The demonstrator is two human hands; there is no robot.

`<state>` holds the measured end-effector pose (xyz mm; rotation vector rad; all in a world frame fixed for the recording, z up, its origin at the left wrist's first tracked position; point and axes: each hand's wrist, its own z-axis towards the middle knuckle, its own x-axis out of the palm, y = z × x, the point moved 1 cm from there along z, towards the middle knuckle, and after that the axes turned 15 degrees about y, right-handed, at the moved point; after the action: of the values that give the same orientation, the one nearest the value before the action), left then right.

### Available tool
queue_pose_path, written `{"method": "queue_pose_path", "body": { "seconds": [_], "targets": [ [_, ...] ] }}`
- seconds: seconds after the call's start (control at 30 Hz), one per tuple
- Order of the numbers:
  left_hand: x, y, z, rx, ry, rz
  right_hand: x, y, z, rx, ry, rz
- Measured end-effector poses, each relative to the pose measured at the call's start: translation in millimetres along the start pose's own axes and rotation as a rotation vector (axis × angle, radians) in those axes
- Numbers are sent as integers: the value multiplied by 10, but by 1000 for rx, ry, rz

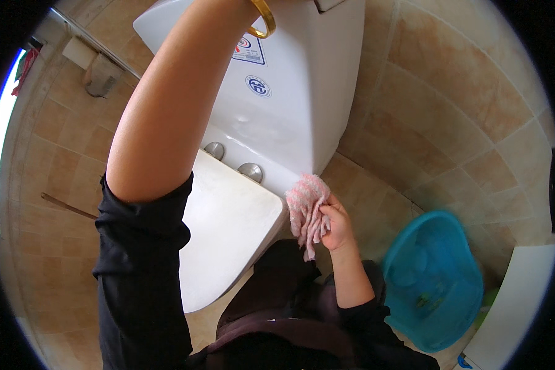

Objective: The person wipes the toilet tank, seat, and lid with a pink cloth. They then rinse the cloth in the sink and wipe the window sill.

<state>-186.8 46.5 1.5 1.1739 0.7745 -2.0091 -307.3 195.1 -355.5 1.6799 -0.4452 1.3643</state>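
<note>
My right hand [337, 223] grips a crumpled pink-and-white fluffy cloth [307, 203] beside the lower right corner of a white ceramic toilet tank [277, 118]. The cloth's upper part is against or very close to the toilet; its folds hang towards me. My left forearm [171, 97], with a gold bangle [267, 21] at the wrist, reaches across the tank. The left hand itself lies beyond the top edge, out of view. Below the tank is the closed white toilet lid [233, 231], with two round metal hinge caps [250, 172] behind it. Stickers with writing mark the tank front.
A blue plastic basin [432, 282] stands on the floor to my right, near the tiled wall [444, 115]. A white panel [513, 300] is at the far right. On the left are a toilet-paper roll [79, 53], a thin brown stick [67, 206] and a bright window [0, 120].
</note>
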Motion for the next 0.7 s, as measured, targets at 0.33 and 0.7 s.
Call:
{"method": "queue_pose_path", "body": {
  "seconds": [0.33,0.7],
  "targets": [
    [-420,-83,-397,70,248,11,276,98,-81,42,-23,-70],
    [406,345,-450,-52,-83,81,-178,162,-395,-36,-300,23]
  ]
}}
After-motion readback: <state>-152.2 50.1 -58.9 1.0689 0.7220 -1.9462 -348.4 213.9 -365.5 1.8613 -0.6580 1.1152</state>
